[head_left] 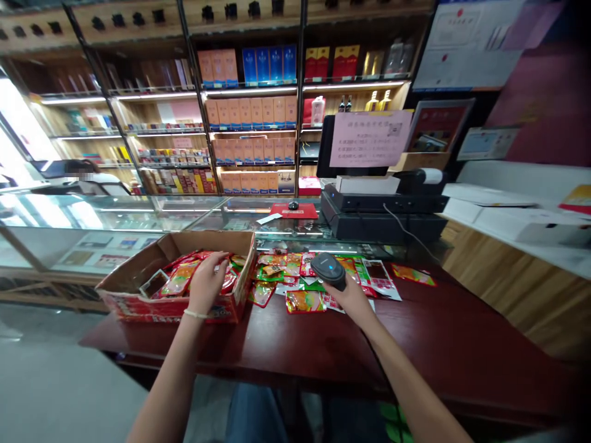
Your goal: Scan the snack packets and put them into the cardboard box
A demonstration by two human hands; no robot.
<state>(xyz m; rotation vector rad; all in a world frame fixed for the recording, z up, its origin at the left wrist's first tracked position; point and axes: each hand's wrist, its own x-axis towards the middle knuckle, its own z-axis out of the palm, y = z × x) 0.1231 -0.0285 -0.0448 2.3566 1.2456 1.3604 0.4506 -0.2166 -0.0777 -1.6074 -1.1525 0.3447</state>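
Observation:
My left hand (210,284) is inside an open cardboard box (166,311), its fingers bent together on a red snack packet (229,280) at the box's right side. The fingertips are partly hidden. Several more red and green snack packets (180,277) fill the box. In my right hand (348,295) is a dark barcode scanner (329,271) with a small blue light, my fingers wrapped round its handle. Its head is above a spread of snack packets (305,301) on the dark red table, and its cable hangs down along my forearm.
A single packet (414,274) lies to the right on the table (443,344). Behind are a glass display counter (198,212), a red mat with a mouse (293,206), and a till with a monitor (383,215). A person (95,178) is at the far left.

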